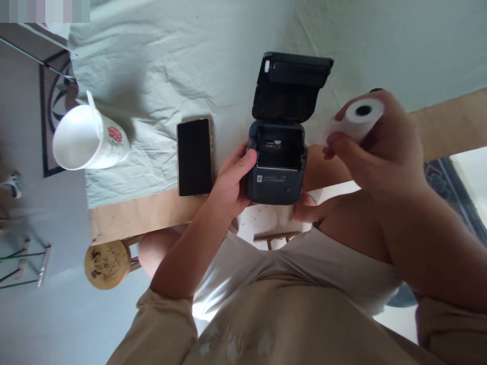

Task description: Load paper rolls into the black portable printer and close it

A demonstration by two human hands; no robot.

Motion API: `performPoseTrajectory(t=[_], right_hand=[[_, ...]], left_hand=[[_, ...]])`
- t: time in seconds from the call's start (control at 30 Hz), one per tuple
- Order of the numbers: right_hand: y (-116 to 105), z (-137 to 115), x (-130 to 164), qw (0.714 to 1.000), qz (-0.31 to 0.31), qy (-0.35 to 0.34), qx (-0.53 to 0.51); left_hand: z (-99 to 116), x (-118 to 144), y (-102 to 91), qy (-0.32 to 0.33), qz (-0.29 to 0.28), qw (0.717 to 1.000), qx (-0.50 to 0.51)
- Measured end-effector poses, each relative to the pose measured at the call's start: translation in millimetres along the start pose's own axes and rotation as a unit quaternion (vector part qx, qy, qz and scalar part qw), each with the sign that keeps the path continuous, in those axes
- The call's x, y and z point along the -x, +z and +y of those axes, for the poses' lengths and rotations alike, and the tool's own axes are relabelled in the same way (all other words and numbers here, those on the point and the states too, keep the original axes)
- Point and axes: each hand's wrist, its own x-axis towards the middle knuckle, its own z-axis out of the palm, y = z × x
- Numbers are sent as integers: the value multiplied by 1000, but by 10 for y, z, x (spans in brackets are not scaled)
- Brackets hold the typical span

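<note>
A dark portable label printer [276, 185] is held at the table's front edge, its lid [292, 83] swung up and its paper bay bare inside. My left hand [234, 180] grips the printer's left side, with the thumb on the rim of the bay. To the right of the printer, my right hand [380, 142] is closed around a white paper roll [359, 121] with a dark core. The roll is apart from the printer, and its near end is blurred. A small dark thing peeks out behind the right hand; I cannot make out what it is.
A phone [194, 157] with a black screen lies left of the printer. Farther left stands a white cup [91, 137] with a red flower print. A pale green cloth [160, 61] covers most of the wooden table [137, 215]. Below is a round stool [107, 264].
</note>
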Motion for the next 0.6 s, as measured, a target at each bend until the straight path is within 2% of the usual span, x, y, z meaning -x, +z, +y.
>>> performPoseTrajectory(t=[0.07, 0.17, 0.3, 0.33, 0.4, 0.47, 0.5, 0.53, 0.6], right_hand=[[1, 35, 43, 993, -3, -56, 107], [27, 103, 89, 976, -18, -119, 182], [47, 143, 149, 970, -42, -101, 215], [28, 141, 162, 970, -27, -106, 218], [-45, 145, 169, 962, 47, -146, 225], [-146, 183, 137, 941, 134, -201, 236], [-195, 214, 105, 933, 159, -213, 242], [-234, 250, 65, 933, 160, -207, 248], [-278, 314, -31, 946, 113, -159, 260]], left_hand=[[-11, -2, -14, 10, 2, 1000, -10], [-22, -5, -17, 15, -4, 1000, -17], [-26, -5, 4, 18, -14, 1000, -7], [-26, -4, 9, 18, -12, 1000, -6], [-25, -1, 14, 19, -5, 1000, -13], [-23, 1, 14, 21, 2, 999, -26], [-22, 1, 13, 20, 2, 999, -32], [-22, -1, 12, 18, 3, 999, -35], [-21, -5, 11, 18, 3, 999, -35]])
